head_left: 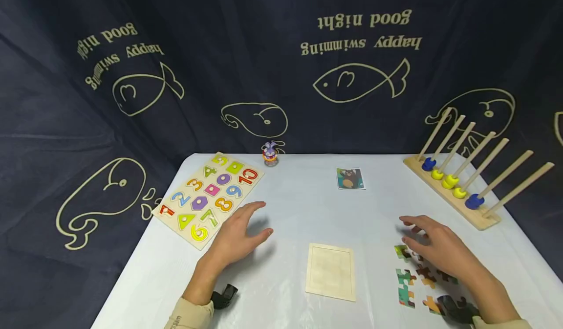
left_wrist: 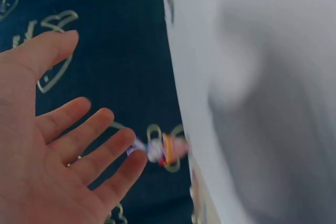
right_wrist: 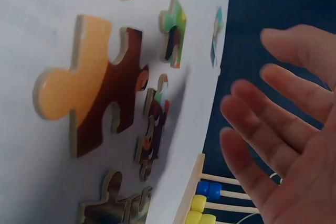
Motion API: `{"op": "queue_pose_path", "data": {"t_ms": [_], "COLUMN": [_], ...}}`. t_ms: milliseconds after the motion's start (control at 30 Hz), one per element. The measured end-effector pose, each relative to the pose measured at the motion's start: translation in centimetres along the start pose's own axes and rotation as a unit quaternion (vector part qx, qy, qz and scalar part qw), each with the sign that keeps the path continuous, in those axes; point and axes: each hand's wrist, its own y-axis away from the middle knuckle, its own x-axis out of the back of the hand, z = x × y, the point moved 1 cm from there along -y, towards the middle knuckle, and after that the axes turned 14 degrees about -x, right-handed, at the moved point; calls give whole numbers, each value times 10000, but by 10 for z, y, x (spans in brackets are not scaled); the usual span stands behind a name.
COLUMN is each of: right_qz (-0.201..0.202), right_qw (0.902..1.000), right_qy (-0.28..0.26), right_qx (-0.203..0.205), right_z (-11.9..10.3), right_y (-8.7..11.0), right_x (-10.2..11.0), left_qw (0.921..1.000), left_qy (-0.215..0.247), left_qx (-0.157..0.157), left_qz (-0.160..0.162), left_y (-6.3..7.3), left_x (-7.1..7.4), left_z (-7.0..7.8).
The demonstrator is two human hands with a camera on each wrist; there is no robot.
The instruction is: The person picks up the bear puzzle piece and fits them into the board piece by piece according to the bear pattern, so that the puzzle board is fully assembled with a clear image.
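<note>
Fingers spread and holding nothing, my left hand (head_left: 236,234) hovers over the table between the number puzzle board (head_left: 212,189) and a pale wooden puzzle frame (head_left: 331,272). My right hand (head_left: 437,243), also holding nothing, is raised above several loose jigsaw pieces (head_left: 405,295); it hides some of them in the head view. In the right wrist view a brown and orange jigsaw piece (right_wrist: 100,87) appears large, with the relaxed fingers (right_wrist: 262,135) apart from it. Farther back lies a small picture card (head_left: 350,178) of a dark animal.
At the right edge stands a wooden peg rack (head_left: 453,192) with blue and yellow beads and tall upright rods. A purple rabbit figurine (head_left: 270,154) sits at the back edge. Behind the white table (head_left: 303,207) hangs a dark printed cloth (head_left: 264,40).
</note>
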Motion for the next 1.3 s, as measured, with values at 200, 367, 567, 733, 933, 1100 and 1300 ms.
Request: {"op": "queue_pose_path", "data": {"t_ms": [200,367,567,733,933,1100,1300], "right_qz": [-743,-1171,-1100,-1049,-1076,-1093,-1189], "right_qw": [9969,9926,9934,9944,9941,9937,9928], "right_qy": [-224,-299,-192,-47,49,36,123], "right_qx": [-84,-98,245,136,96,-228,-60], "right_z": [1,4,3,5,9,7,10], "right_y": [-1,0,-3,0,4,4,6], "right_x": [-6,-11,-22,-23,-20,-22,-20], "left_qw": [9941,9814,9664,9575,9535,9554,9570], "left_qy": [828,1039,1318,915,270,127,36], "left_qx": [-142,-406,-771,-1446,-1793,-1845,-1893], "left_qz": [-692,-1560,-2068,-2323,-2405,-2303,-2197], "left_y": [-11,-16,-5,0,0,2,2], "left_x": [-23,-50,-67,-79,-88,-89,-91], "left_z": [20,30,38,42,44,44,43]}}
